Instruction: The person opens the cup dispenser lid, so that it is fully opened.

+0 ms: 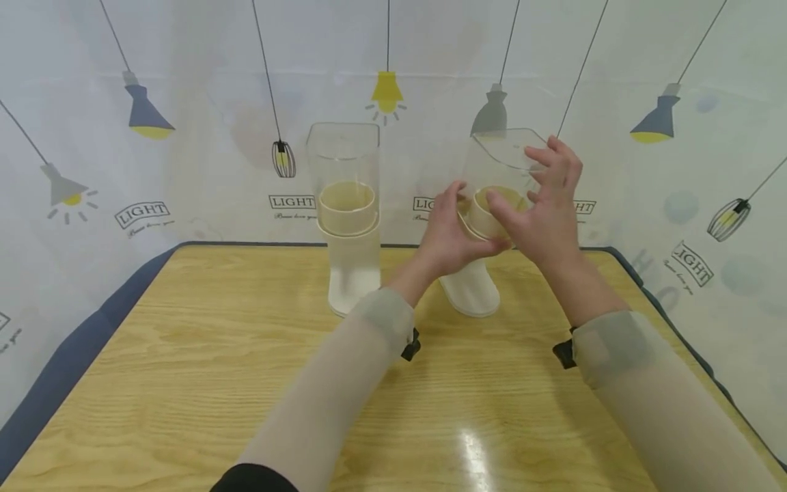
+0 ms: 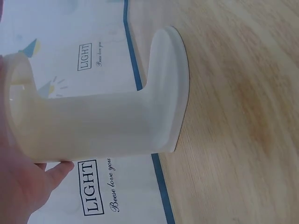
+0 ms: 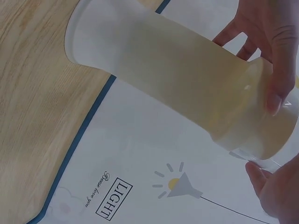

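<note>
A cream stand (image 1: 470,290) with a ring-shaped collar bears a clear container (image 1: 501,154) on the right side of the table; it leans slightly. My left hand (image 1: 451,236) grips the collar from the left, its thumb across the front, as the right wrist view also shows. My right hand (image 1: 547,205) holds the clear container from the right, thumb in front and fingers at its far right side. In the left wrist view the stand's flared foot (image 2: 168,88) appears to sit on the table. A matching stand (image 1: 354,266) with its own clear container (image 1: 344,154) stands upright to the left.
The wooden table (image 1: 215,383) has its back edge close behind both stands. A pale cloth (image 1: 215,82) printed with lamps and lettering hangs behind and around it. Black straps (image 1: 410,345) show at my wrists.
</note>
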